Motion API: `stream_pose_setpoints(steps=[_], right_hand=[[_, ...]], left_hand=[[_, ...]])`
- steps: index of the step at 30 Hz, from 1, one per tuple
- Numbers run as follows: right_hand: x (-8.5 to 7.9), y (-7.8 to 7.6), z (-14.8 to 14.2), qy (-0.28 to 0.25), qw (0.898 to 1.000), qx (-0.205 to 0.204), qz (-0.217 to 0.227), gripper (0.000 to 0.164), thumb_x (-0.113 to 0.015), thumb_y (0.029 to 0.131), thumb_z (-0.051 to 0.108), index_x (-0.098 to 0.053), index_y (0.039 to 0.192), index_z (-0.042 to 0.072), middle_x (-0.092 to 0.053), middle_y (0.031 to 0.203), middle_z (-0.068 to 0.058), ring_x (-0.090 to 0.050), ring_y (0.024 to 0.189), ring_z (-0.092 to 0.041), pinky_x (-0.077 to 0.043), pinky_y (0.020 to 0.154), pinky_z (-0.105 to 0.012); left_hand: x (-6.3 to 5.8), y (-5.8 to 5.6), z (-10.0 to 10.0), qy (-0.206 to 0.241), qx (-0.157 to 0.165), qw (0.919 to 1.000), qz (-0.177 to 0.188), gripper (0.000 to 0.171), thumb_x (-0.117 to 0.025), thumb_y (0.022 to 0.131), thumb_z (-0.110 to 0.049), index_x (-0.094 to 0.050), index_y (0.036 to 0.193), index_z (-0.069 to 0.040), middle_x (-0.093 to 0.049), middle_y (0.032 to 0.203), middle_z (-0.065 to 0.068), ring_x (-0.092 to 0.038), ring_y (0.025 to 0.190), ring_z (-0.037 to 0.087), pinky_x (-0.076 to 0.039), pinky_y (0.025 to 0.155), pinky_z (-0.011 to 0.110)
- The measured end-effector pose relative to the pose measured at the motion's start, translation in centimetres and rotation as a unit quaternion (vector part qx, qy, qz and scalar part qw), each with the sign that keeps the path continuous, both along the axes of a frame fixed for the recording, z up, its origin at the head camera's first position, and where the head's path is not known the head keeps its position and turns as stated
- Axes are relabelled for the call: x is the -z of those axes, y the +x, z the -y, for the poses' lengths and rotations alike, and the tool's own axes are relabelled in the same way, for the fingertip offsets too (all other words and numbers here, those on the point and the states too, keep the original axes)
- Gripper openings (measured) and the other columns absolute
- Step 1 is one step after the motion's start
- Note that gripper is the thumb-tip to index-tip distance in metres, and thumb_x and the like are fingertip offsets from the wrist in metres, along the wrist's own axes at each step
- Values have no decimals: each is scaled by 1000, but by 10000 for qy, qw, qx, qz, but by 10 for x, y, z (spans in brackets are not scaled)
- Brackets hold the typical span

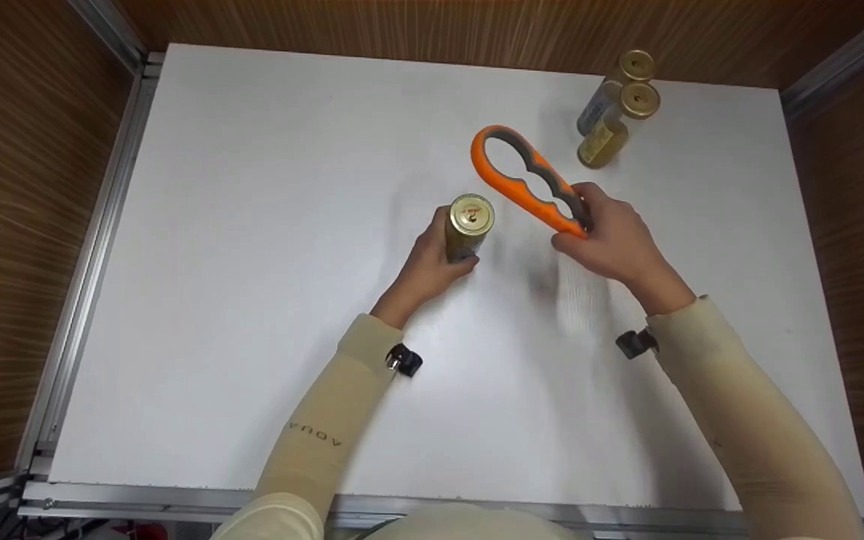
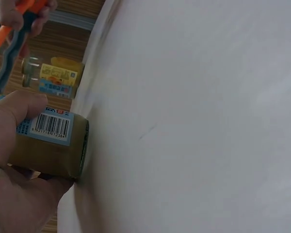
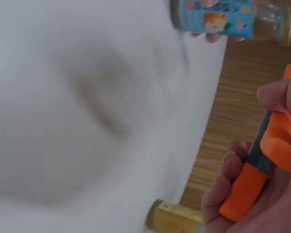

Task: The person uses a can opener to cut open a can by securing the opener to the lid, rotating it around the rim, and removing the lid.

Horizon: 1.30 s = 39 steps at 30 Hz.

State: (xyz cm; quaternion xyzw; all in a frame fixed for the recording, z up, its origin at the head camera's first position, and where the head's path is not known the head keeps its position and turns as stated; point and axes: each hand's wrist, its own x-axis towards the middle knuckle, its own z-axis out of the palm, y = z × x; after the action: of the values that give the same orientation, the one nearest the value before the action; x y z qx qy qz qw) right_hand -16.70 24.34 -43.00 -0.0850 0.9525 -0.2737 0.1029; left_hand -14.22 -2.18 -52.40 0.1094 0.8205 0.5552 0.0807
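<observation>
My left hand (image 1: 428,262) grips a glass jar (image 1: 471,215) with a gold lid, thumb on one side and fingers round the other. The lid faces up. A blue label with a barcode shows on this jar (image 2: 48,155) in the left wrist view; whether its base touches the table I cannot tell. To the right, my right hand (image 1: 616,236) holds an orange and grey jar opener (image 1: 513,191) by its narrow end. The opener (image 3: 245,191) is raised above the table, its wide loop pointing to the far left, apart from the jar.
Two more gold-lidded jars stand close together at the back right: a yellow-labelled jar (image 1: 603,142) in front and another jar (image 1: 591,109) behind it. A white tabletop (image 1: 267,225) lies under everything, with wood-grain panels (image 1: 402,30) at the back and sides.
</observation>
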Motion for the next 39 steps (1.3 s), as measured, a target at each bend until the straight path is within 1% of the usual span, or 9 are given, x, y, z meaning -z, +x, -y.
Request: stream_pose_setpoints(steps=[5,8,10,13,17,22,25,32,39], right_hand=[[-17,10,17,199,9980,-474,-360,52,-65,79,29,-52,127,16,-54,78,-3,-46,69,-22,-36,59,-37],[-21,13,26,373,9946,-756,-601,50,-65,78,30,-54,125,16,-55,80,0,-46,70,-21,-38,59,-37],[-23,14,31,435,9929,-872,-681,50,-66,76,30,-55,123,17,-56,83,2,-47,71,-20,-39,59,-36],[-25,14,35,479,9910,-982,-779,51,-67,75,29,-56,123,18,-58,86,4,-49,74,-18,-40,60,-36],[-26,13,40,471,9892,-1114,-833,53,-67,73,28,-56,125,19,-58,89,5,-50,75,-17,-41,60,-37],[-28,13,45,521,9871,-1245,-860,55,-67,73,28,-56,126,21,-56,90,6,-50,76,-16,-41,60,-37],[-29,14,47,557,9858,-1282,-933,55,-68,72,28,-56,125,21,-56,88,5,-49,75,-16,-40,59,-37],[-30,14,53,695,9811,-1488,-1022,54,-66,72,29,-57,125,21,-54,87,5,-47,76,-16,-39,58,-36],[-27,13,55,814,9796,-1531,-1016,54,-65,72,28,-57,125,22,-53,87,5,-47,76,-16,-39,57,-36]], left_hand=[[0,0,-2,213,-9,9997,-156,73,-73,82,-12,-30,140,-14,-49,134,2,-45,122,14,-35,104,32],[1,1,-3,143,-25,9998,-149,72,-72,82,-13,-30,141,-14,-50,132,3,-47,119,14,-37,102,32],[1,1,-3,65,-25,10000,-66,72,-71,83,-13,-30,142,-12,-50,132,5,-47,120,15,-37,102,31],[1,3,-4,-35,-58,9999,99,70,-71,83,-15,-32,141,-11,-49,134,7,-46,121,16,-36,103,32],[0,6,-4,-47,-182,9994,278,68,-72,83,-16,-36,140,-10,-49,135,6,-45,122,16,-36,103,32],[-1,8,-5,-59,-227,9992,335,73,-72,83,-14,-32,144,-13,-49,136,5,-45,123,14,-34,105,30],[-1,7,-6,13,-189,9996,232,73,-72,83,-12,-32,143,-15,-49,136,3,-46,123,12,-34,106,28],[1,5,-7,207,-130,9997,-91,69,-73,82,-9,-35,139,-16,-49,134,-3,-45,121,8,-34,104,27],[2,5,-7,479,-137,9987,-113,68,-72,82,-7,-35,138,-17,-48,134,-6,-45,120,5,-36,102,26]])
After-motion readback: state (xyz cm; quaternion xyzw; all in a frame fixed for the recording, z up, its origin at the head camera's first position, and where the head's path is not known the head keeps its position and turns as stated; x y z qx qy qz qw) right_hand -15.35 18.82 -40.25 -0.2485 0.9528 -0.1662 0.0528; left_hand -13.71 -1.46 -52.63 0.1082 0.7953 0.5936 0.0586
